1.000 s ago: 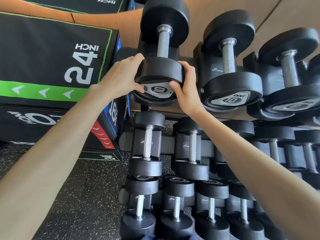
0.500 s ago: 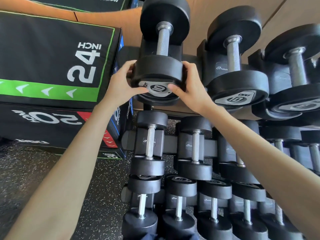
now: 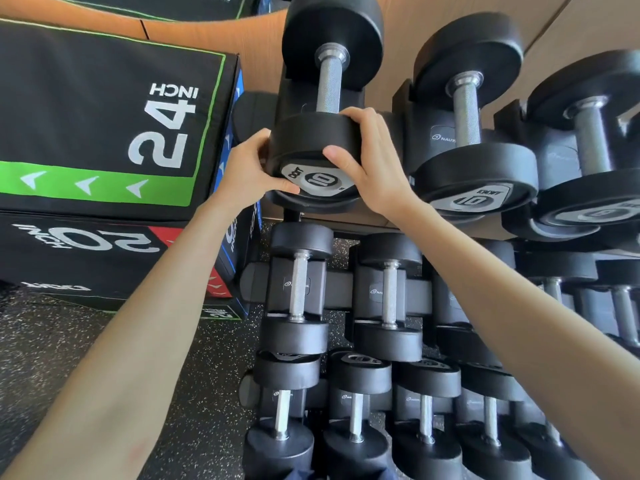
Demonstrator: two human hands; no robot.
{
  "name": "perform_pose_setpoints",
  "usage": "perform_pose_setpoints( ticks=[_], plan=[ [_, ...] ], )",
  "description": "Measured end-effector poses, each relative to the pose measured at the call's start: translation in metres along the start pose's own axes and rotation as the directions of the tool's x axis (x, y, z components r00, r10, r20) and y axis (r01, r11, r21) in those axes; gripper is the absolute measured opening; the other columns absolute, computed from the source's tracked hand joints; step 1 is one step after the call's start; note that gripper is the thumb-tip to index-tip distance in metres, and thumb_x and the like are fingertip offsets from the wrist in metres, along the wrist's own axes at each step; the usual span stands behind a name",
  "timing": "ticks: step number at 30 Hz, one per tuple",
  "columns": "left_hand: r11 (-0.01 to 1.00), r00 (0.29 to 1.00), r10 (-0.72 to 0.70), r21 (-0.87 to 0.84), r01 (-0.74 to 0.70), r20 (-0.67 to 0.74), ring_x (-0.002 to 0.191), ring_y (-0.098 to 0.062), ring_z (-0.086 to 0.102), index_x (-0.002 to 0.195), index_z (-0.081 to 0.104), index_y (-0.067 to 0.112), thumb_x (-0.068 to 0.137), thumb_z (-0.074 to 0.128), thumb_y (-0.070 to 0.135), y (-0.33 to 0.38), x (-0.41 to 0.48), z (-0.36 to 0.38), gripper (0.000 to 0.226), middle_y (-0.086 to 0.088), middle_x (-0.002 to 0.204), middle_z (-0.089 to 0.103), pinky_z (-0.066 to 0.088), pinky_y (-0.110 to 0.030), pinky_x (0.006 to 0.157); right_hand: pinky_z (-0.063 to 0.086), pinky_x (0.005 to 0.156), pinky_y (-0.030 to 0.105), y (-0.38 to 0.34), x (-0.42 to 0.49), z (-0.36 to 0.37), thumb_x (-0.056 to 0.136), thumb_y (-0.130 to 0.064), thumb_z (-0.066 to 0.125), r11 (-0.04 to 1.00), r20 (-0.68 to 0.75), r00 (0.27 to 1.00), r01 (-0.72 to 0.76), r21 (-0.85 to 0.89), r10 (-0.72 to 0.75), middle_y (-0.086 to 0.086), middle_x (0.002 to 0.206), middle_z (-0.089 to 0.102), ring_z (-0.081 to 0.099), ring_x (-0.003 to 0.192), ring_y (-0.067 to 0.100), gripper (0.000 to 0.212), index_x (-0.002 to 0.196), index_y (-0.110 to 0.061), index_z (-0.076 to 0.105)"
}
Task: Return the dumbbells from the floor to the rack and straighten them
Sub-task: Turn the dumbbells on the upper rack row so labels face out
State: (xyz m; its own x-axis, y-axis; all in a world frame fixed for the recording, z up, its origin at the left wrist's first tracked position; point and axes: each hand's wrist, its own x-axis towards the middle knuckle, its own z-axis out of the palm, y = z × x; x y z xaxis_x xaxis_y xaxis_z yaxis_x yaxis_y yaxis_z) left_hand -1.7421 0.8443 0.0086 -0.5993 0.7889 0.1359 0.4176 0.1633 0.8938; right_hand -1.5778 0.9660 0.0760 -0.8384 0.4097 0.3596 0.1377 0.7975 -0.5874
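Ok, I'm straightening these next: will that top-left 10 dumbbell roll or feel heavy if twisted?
Likely heavy for its size: left hand and right hand both grip one head of the 10 dumbbell. Round heads could roll, though the rack cradle probably checks that. Knurled handle should resist slipping.

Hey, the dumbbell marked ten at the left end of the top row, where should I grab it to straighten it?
Probably the near head, from both sides: its round rim juts toward you, where the left hand and right hand grip it. The handle sits farther back.
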Motion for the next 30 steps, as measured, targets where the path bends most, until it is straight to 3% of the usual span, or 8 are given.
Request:
perform_pose_setpoints(
  ticks=[3,6,10,14,17,21,24,30],
  plan=[
    [0.997,1.0,0.005,0.081,-0.006,0.023,0.076,0.009,0.057,0.1,0.057,0.01,0.05,0.091,0.015,0.011,0.001,-0.002,0.061,0.01,0.086,0.062,0.04,-0.002,0.065,0.037,0.094,0.041,0.008,-0.003,0.002,0.088,-0.034,0.053,0.999,-0.051,0.999,-0.014,0.044,0.017,0.009,0.107,0.05,0.045,0.103,0.023,0.046,0.119,0.001,0.047],
    [0.969,0.998,0.041,0.243,-0.052,0.048,0.077,-0.015,0.053,0.092,0.052,0.015,0.049,0.091,0.02,0.028,0.002,-0.009,0.058,0.004,0.084,0.06,0.043,-0.026,0.069,0.037,0.094,0.029,0.018,-0.007,0.006,0.088,-0.039,0.048,0.989,-0.113,0.992,-0.034,0.146,0.051,0.003,0.107,0.047,0.046,0.103,0.02,0.05,0.118,0.001,0.045],
    [0.795,0.981,0.123,0.577,-0.186,0.147,0.075,-0.025,0.048,0.089,0.046,0.013,0.05,0.091,0.03,0.06,0.008,-0.021,0.061,0.002,0.082,0.052,0.035,-0.033,0.065,0.034,0.091,0.013,0.031,-0.021,0.023,0.087,-0.035,0.037,0.923,-0.199,0.955,-0.135,0.36,0.218,-0.008,0.109,0.044,0.044,0.1,-0.007,0.051,0.121,0.003,0.037],
    [0.702,0.977,0.134,0.68,-0.213,0.167,0.084,-0.037,0.056,0.09,0.044,0.012,0.052,0.09,0.031,0.075,0.01,-0.016,0.062,-0.011,0.091,0.06,0.04,-0.039,0.065,0.034,0.094,0.017,0.046,-0.028,0.028,0.089,-0.036,0.03,0.902,-0.141,0.957,-0.18,0.392,0.252,-0.011,0.114,0.04,0.043,0.101,-0.007,0.057,0.127,0.006,0.028],
    [0.842,0.987,0.143,0.514,-0.163,0.078,0.092,-0.027,0.058,0.105,0.053,0.012,0.056,0.089,0.025,0.055,0.0,-0.02,0.063,-0.004,0.101,0.063,0.041,-0.032,0.075,0.034,0.09,0.01,0.048,-0.023,0.023,0.091,-0.033,0.034,0.916,-0.064,0.974,-0.179,0.359,0.215,-0.013,0.112,0.041,0.043,0.099,-0.011,0.052,0.129,0.002,0.027],
    [0.999,0.999,0.027,-0.034,-0.028,-0.024,0.099,0.0,0.056,0.121,0.05,0.024,0.062,0.085,0.013,0.019,-0.014,-0.012,0.07,0.017,0.108,0.057,0.045,-0.018,0.088,0.037,0.096,0.018,0.04,-0.02,0.013,0.091,-0.034,0.048,0.94,0.009,0.989,-0.141,0.31,0.145,-0.002,0.12,0.045,0.045,0.111,-0.001,0.055,0.131,-0.002,0.03],
    [0.921,0.999,-0.039,-0.388,0.026,-0.025,0.106,0.004,0.057,0.121,0.046,0.029,0.067,0.079,0.01,0.0,-0.019,0.006,0.067,0.011,0.115,0.056,0.046,-0.019,0.089,0.034,0.105,0.035,0.028,-0.016,0.007,0.087,-0.038,0.057,0.979,0.005,0.997,-0.075,0.188,0.075,0.007,0.128,0.041,0.04,0.122,0.019,0.064,0.135,-0.005,0.03],
    [0.821,0.996,-0.007,-0.569,-0.042,-0.084,0.122,-0.009,0.052,0.125,0.053,0.038,0.079,0.072,0.031,-0.012,-0.017,0.019,0.051,0.013,0.125,0.061,0.043,-0.02,0.093,0.036,0.1,0.047,0.008,-0.006,0.014,0.084,-0.037,0.06,0.992,-0.102,0.994,-0.032,0.124,0.045,0.003,0.114,0.046,0.044,0.111,0.022,0.055,0.127,-0.007,0.044]
  ],
)
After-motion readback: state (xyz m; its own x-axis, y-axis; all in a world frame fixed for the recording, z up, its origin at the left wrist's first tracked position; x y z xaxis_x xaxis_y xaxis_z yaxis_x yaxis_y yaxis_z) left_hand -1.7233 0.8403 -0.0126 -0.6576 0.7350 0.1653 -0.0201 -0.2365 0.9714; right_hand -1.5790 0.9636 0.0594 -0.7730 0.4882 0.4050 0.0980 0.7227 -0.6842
